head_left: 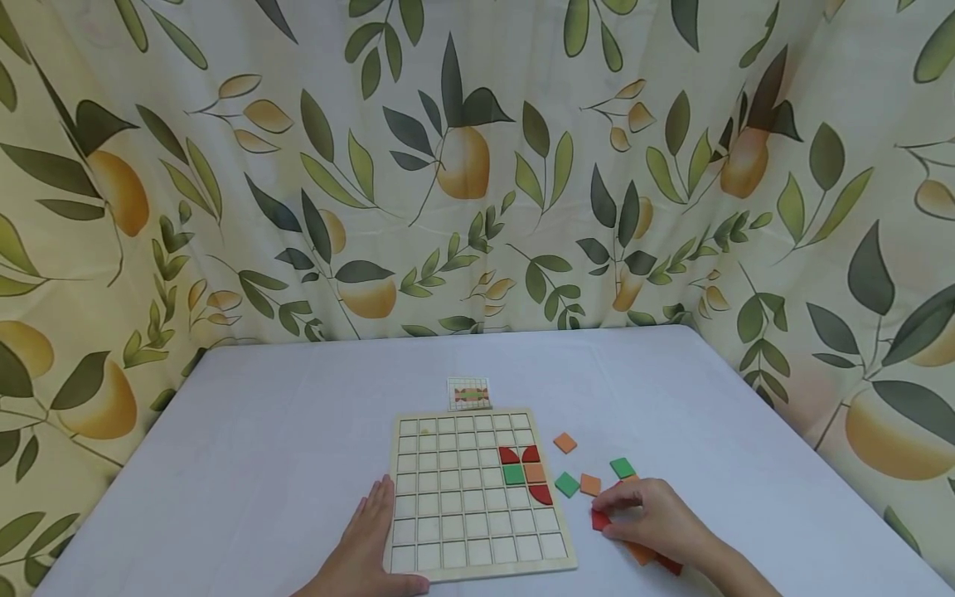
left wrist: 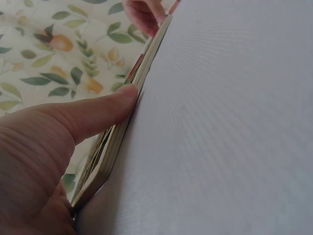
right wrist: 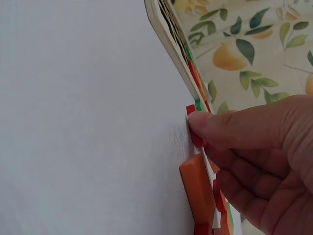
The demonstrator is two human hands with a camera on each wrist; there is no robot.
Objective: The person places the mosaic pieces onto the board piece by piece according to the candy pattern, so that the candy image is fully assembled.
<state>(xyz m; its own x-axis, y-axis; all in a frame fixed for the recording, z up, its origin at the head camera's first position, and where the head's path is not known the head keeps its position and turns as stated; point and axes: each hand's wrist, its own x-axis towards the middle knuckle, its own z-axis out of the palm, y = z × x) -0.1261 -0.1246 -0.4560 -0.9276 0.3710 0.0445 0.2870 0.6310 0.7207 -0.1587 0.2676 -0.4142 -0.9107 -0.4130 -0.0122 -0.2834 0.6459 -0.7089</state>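
Note:
A wooden grid board (head_left: 483, 572) lies flat on the table. My left hand (head_left: 363, 531) rests at its near left corner, fingers straight along the left edge and thumb against the front edge. Set in cells on the board's right side are a green square (head_left: 514, 474), an orange square (head_left: 535, 473) and three red quarter-circle pieces (head_left: 540, 495). Right of the board, my right hand (head_left: 660, 518) pinches a red tile (right wrist: 191, 113) between thumb and fingers, low over the table. The fingers partly hide its shape.
Loose tiles lie around the right hand: green squares (head_left: 567, 484), orange squares (head_left: 564, 443) and red pieces (head_left: 669, 565), some under the hand. A small pattern card (head_left: 468, 395) stands behind the board. A printed curtain (head_left: 462, 249) hangs beyond the white table (head_left: 283, 414).

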